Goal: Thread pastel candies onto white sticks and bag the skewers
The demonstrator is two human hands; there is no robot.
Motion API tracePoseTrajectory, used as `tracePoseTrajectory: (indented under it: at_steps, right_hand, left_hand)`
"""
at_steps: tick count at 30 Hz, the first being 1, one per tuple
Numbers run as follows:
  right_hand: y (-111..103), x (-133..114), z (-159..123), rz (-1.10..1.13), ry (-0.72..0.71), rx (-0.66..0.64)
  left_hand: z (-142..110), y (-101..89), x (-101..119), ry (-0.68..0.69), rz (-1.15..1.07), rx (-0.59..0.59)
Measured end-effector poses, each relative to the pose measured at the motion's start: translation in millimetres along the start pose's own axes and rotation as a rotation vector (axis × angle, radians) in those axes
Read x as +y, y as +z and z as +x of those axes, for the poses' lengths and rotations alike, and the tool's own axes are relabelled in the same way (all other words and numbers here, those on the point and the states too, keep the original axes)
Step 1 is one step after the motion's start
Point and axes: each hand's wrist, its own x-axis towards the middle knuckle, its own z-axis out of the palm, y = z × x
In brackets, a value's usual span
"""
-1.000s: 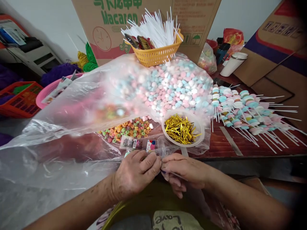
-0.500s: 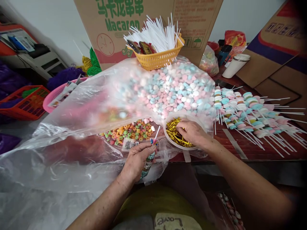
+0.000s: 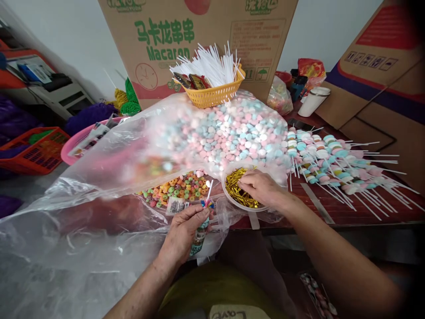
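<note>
In my left hand [image 3: 186, 228] is a small printed candy bag [image 3: 198, 241], its neck gathered between thumb and fingers. A white stick [image 3: 210, 190] sticks up out of the gathered top. My right hand [image 3: 260, 186] reaches into a round clear tub [image 3: 229, 197] of gold twist ties [image 3: 239, 190], thumb and fingers drawn together on the ties. Its fingertips are partly hidden, so how many ties they pinch does not show. Just behind my left hand lie colourful cereal rings [image 3: 179, 190] on clear plastic.
Behind the hands spreads a large clear bag of pastel marshmallows [image 3: 232, 137]. A yellow basket [image 3: 215, 95] of white sticks stands at the back. Finished marshmallow skewers [image 3: 332, 159] are piled on the right, near a white cup [image 3: 314, 102]. Cardboard boxes [image 3: 212, 26] stand behind.
The view has shifted slightly, so the table sits lower in it. My right hand stays in the tub, its fingers moving among the ties. The left hand still grips the candy bag.
</note>
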Motion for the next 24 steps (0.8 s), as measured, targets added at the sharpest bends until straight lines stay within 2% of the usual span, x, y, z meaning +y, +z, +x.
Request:
tracePoseTrajectory:
  at_steps: [2, 4, 7, 8, 12, 14, 16, 18, 21, 22, 24]
  right_hand:
    - [-13.3, -6.4, -14.8, 0.165, -0.028, 0.116]
    - [-18.6, -23.8, -29.6, 0.369, -0.103, 0.193]
    - [-7.1, -58.7, -41.3, 0.541, -0.314, 0.164]
    - [-0.4, -68.4, -41.6, 0.565, -0.343, 0.154]
    - [17.6, -84.5, -34.5, 0.623, -0.254, 0.067]
    - [19.5, -84.5, -32.3, 0.582, -0.206, 0.008]
    - [22.2, -86.1, -32.8, 0.510, -0.183, 0.002]
    - [29.1, -91.4, -35.4, 0.480, -0.159, 0.094]
    - [40.5, -101.1, -41.4, 0.609, -0.028, 0.353]
    - [41.3, -102.6, -43.5, 0.681, 0.007, 0.382]
    - [35.5, -101.6, -47.4, 0.787, -0.056, 0.278]
  left_hand:
    - [2.3, 1.8, -0.2, -0.003, 0.006, -0.009]
    - [5.3, 6.1, -0.6, -0.009, -0.009, -0.021]
    - [8.0, 12.5, -0.1, 0.047, 0.013, -0.048]
    - [7.8, 13.0, 0.7, 0.077, 0.042, -0.052]
    - [1.0, 4.4, 7.6, 0.184, 0.271, -0.071]
    - [-4.2, -1.8, 10.0, 0.215, 0.392, -0.123]
    - [-8.1, -5.5, 8.9, 0.230, 0.443, -0.160]
    - [-9.3, -6.4, 5.0, 0.248, 0.390, -0.128]
    - [-7.2, -8.5, -0.2, 0.226, 0.141, -0.041]
    - [-6.1, -10.8, -0.5, 0.168, 0.050, -0.052]
    - [-4.5, -17.6, 1.2, -0.052, -0.075, -0.173]
